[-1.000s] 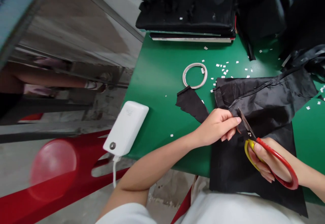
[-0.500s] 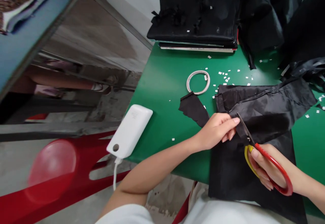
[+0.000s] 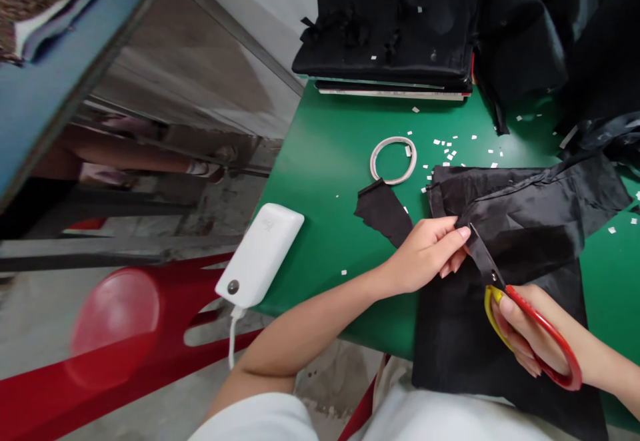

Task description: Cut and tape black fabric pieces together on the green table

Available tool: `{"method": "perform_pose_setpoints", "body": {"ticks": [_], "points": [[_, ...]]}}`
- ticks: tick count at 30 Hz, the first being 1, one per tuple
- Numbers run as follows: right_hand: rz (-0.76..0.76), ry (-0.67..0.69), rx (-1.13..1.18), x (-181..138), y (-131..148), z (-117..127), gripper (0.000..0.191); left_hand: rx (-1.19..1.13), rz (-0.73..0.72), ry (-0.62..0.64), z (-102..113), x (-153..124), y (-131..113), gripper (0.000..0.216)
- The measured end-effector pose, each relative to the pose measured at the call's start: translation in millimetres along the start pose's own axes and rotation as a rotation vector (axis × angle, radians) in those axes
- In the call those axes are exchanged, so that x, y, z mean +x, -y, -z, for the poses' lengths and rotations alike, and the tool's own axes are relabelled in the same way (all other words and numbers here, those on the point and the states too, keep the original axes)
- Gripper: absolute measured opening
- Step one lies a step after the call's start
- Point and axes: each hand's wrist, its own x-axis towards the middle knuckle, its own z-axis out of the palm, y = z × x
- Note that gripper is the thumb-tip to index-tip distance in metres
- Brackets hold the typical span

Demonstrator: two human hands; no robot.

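Black shiny fabric (image 3: pixel 530 228) lies bunched over a larger black cloth piece (image 3: pixel 465 341) at the table's front edge. My left hand (image 3: pixel 433 254) pinches an edge of the fabric between thumb and fingers. In my right hand (image 3: pixel 535 324) is a pair of scissors (image 3: pixel 493 274) with one red and one yellow handle loop. Their blades point up and left, with the tips at the fabric close to my left fingertips. Beside my left hand lies a small black fabric scrap (image 3: pixel 385 211), and a roll of white tape (image 3: pixel 393 160) touches it.
A white power bank (image 3: pixel 260 254) with a cable sits at the table's left edge. Black folded fabric (image 3: pixel 390 28) is stacked at the back, more at back right. Small white bits dot the green table (image 3: pixel 320 161). A red chair (image 3: pixel 165 334) stands left; a person's leg (image 3: pixel 135 154) shows beyond.
The view has shifted slightly, so most things sit a little further right. The scissor blades look closer together; both hands keep their hold.
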Motion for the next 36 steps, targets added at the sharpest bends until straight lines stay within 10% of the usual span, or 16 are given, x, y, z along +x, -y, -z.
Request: {"method": "perform_pose_setpoints", "body": {"ticks": [36], "points": [[0.185,0.078,0.01,-3.1,-16.6,12.8,0.053,-0.041,0.119,0.137,-3.2,-1.5,-5.2,0.038]]}}
